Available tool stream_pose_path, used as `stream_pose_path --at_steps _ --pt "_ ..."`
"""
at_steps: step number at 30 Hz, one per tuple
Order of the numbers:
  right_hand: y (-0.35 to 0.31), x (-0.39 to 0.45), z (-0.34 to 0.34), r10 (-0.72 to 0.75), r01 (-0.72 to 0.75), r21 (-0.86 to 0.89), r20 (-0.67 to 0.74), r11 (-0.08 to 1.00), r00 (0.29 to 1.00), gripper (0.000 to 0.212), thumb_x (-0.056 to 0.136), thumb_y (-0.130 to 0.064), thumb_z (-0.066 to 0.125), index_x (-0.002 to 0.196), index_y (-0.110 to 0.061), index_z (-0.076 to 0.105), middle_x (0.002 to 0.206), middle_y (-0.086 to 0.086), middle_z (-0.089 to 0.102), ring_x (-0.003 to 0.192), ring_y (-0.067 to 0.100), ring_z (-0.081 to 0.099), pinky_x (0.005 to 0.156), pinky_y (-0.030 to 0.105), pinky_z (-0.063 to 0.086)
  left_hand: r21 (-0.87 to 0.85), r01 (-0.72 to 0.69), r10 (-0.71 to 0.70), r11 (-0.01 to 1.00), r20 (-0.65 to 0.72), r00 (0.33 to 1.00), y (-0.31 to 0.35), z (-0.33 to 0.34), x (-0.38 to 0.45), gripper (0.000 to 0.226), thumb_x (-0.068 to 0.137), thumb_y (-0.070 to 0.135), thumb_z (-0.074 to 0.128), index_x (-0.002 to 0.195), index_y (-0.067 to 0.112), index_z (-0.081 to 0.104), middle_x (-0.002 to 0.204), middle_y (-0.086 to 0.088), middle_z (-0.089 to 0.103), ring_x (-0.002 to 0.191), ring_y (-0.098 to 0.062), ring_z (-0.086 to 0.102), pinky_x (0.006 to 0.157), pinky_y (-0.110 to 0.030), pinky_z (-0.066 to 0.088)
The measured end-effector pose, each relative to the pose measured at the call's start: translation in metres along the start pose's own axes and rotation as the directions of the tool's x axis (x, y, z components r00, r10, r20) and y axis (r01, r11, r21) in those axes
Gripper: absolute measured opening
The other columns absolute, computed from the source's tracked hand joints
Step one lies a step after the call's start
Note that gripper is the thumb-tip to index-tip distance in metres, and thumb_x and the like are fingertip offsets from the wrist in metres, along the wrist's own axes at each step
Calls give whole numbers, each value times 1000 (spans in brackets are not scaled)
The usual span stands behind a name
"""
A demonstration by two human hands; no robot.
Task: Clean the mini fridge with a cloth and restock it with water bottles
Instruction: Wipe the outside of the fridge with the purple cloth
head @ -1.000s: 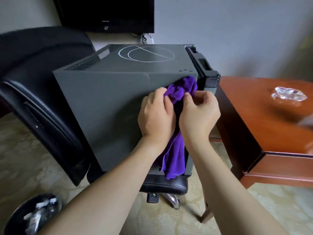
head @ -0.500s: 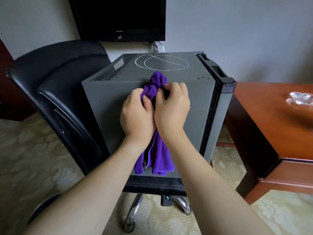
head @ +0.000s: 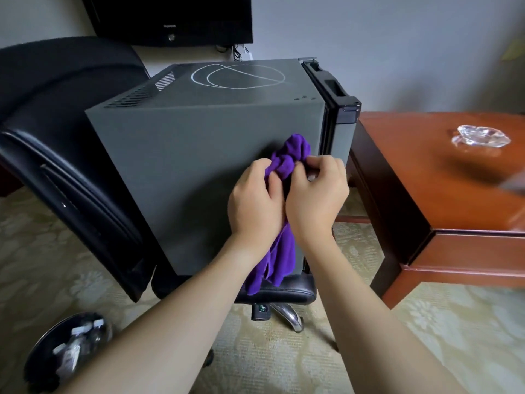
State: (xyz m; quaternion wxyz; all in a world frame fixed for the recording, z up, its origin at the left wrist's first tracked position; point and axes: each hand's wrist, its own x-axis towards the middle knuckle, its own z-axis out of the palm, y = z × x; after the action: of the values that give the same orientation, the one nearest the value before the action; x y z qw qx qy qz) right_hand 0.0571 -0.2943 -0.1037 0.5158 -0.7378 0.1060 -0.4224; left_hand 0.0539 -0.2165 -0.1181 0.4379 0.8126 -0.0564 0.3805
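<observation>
1. The left hand [head: 255, 200] and right hand [head: 316, 194] both grip the bunched purple cloth [head: 287, 160] against the mini fridge [head: 199, 155] side.
2. Wiping step; next likely needs the door opened.
3. Half a second ago the cloth was higher, near the top edge.
4. Water bottles [head: 71, 348] lie below-left.

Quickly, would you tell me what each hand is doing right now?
Left hand: closed, gripping the purple cloth.
Right hand: closed, pinching the same cloth.
</observation>
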Motion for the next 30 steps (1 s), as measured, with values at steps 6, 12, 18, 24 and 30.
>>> stream_pose_path --at_steps 6,12,18,24,30 --pt "24 21 -29 -50 48 -47 -49 998 998 4 84 -9 66 87 -8 68 89 4 61 73 9 51 70 7 33 -56 -32 32 998 9 999 15 32 -16 24 94 19 55 110 9 69 96 -6 74 87 -32 67 73 -43 51" --pt "-3 68 -42 -179 178 -27 -119 984 977 3 82 -9 65 84 -8 65 87 5 60 71 1 42 69 5 33 -50 -138 132 989 -98 986 60 40 24 20 91 14 58 106 9 70 93 -7 73 91 -32 64 77 -38 44" --pt "-21 99 -46 -201 203 21 -92 979 975 22 82 -8 60 104 -11 62 101 3 62 68 5 51 68 8 35 165 -403 426 900 -142 893 74 54 71 21 85 11 55 97 9 72 92 -10 69 98 -36 60 84 -45 48" --pt "0 88 -42 -198 199 33 -16 980 980 29 91 -11 57 117 -13 71 105 0 56 83 7 57 80 12 42 351 -454 490 819 -15 872 55 75 67 29 83 13 52 108 6 65 117 -15 64 106 -37 61 103 -47 42" --pt "8 80 -40 -151 143 127 59 982 987 42 92 -26 63 132 -11 60 117 3 48 80 -13 50 76 5 40 314 -498 529 808 -16 848 45 74 73 29 87 27 56 109 12 65 110 -6 66 106 -31 59 107 -39 37"
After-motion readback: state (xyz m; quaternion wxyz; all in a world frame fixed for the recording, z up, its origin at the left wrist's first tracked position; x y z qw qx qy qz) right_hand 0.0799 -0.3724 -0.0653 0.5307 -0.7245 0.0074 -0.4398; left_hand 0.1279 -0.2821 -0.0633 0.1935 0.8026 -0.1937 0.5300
